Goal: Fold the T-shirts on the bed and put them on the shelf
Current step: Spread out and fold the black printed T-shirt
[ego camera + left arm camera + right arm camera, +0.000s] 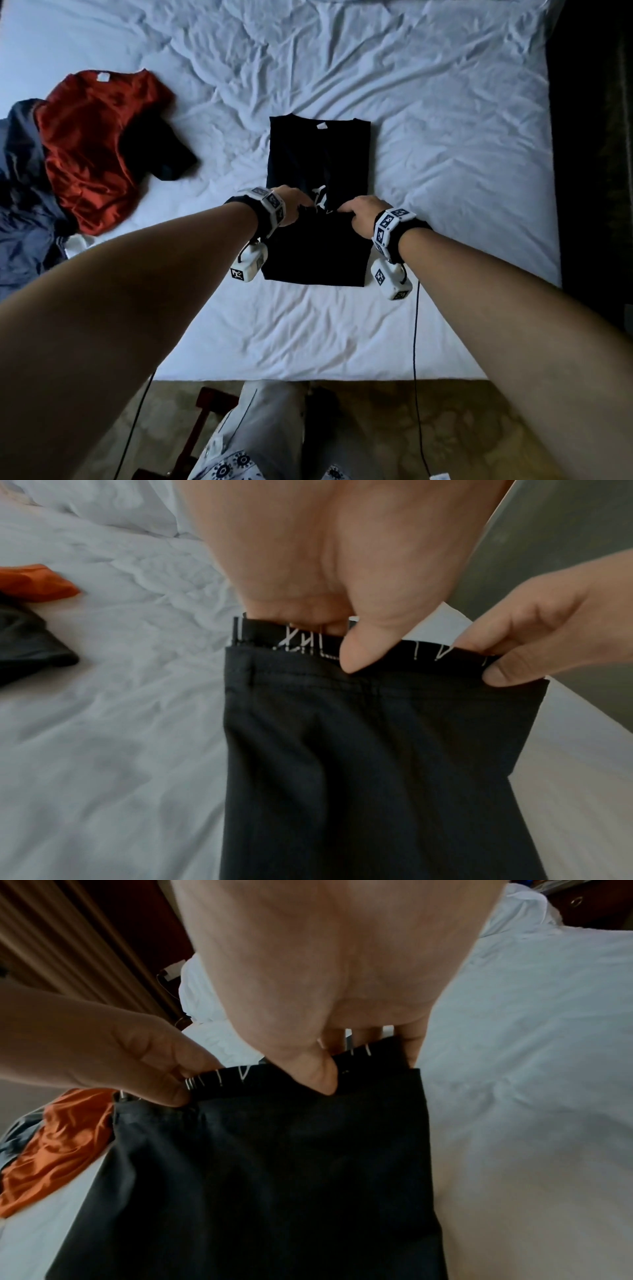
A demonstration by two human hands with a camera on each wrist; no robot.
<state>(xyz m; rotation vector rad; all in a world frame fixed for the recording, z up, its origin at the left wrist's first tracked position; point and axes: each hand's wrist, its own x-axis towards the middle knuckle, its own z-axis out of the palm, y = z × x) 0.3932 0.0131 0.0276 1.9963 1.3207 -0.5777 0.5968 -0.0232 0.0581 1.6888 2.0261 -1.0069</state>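
Both hands pinch the hem edge of the black T-shirt [318,164], which lies on the bed [445,137] already narrowed to a long strip, its lower part doubled up over the middle. The left hand [291,205] has the thumb on top and fingers tucked beneath the hem; the right hand [359,214] pinches the same edge just beside it, thumb pressed into the cloth. The white print shows along the band between the two grips.

The risk, as judged from here, lies in how close together the two grips sit. Outside each grip the hem's corners hang unsupported, so carrying the fold onward toward the collar beyond the grips could let those corners droop or curl under, leaving a crooked edge. A pinch that catches only the top layer would let the layers below slide apart. The rumpled sheet under the grips may also drag the lower layer out of line.

Well off to the left of the grips, a red T-shirt [92,144] lies heaped on other dark clothes [24,192], not yet folded
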